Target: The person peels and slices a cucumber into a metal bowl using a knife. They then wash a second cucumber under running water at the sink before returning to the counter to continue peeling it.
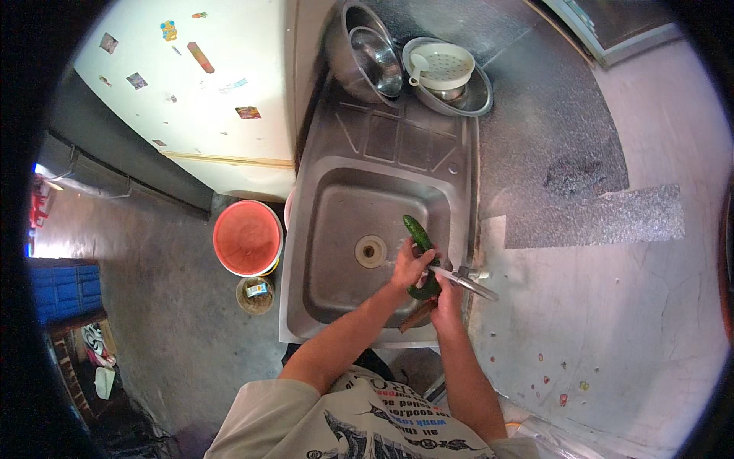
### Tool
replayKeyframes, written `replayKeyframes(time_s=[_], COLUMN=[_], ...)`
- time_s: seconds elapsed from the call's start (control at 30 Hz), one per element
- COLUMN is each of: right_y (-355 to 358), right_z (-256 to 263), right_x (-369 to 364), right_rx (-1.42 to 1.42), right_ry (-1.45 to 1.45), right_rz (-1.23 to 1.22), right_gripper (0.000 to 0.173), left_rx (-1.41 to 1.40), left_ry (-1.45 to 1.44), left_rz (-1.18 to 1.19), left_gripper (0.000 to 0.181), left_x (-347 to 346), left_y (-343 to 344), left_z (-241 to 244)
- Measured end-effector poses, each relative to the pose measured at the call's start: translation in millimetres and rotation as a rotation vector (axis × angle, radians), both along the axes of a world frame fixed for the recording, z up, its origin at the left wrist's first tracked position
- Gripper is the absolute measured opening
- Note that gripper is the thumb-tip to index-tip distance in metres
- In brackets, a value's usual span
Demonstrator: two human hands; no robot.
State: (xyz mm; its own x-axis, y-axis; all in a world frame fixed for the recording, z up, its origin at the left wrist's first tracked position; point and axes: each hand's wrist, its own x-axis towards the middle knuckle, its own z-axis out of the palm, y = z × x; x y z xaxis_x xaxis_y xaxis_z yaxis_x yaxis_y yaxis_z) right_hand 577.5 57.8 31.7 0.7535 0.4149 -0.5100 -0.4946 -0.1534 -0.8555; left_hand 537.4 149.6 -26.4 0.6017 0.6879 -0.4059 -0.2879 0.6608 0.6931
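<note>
A dark green cucumber (416, 230) is held over the stainless steel sink basin (338, 229). My left hand (410, 267) wraps around its middle. At its lower part, near the tap, is my right hand (449, 299), whose fingers are partly hidden. I cannot tell whether the green piece by the right hand belongs to the same cucumber. The metal tap (473, 285) reaches in from the right, and water runs from its spout onto the hands. A flat brown object (417, 317) shows beneath the right hand; what it is remains unclear.
Metal bowls (375, 60) and a white strainer (450, 66) with a spoon stand beyond the drainboard (381, 135). A red-lidded bucket (248, 238) and small round container (256, 295) sit on the floor at left. A stickered white cabinet (229, 74) borders the sink; a wall (573, 298) rises at right.
</note>
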Motion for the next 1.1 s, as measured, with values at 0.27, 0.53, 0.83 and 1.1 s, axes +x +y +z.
replayKeyframes(time_s=[0.27, 0.53, 0.83, 1.1], right_y=[-16.1, -21.9, -16.0, -14.3], right_z=[5.8, 15.0, 18.1, -1.3], right_x=[6.1, 2.6, -4.2, -3.4], right_rx=[0.028, 0.082, 0.134, 0.08], right_ry=[0.398, 0.601, 0.62, 0.692], right_rz=[-0.016, -0.021, -0.016, 0.116], right_gripper=[0.025, 0.03, 0.03, 0.033], left_rx=[0.029, -0.186, 0.095, -0.294], left_ry=[-0.028, -0.11, -0.023, -0.016], left_rz=[0.032, 0.105, 0.084, 0.062], left_gripper=[0.034, 0.045, 0.044, 0.038], left_x=[13.1, 12.1, 0.3, -18.9], left_y=[13.1, 37.0, 26.1, 42.3], left_z=[-5.2, 1.2, -16.7, -25.7])
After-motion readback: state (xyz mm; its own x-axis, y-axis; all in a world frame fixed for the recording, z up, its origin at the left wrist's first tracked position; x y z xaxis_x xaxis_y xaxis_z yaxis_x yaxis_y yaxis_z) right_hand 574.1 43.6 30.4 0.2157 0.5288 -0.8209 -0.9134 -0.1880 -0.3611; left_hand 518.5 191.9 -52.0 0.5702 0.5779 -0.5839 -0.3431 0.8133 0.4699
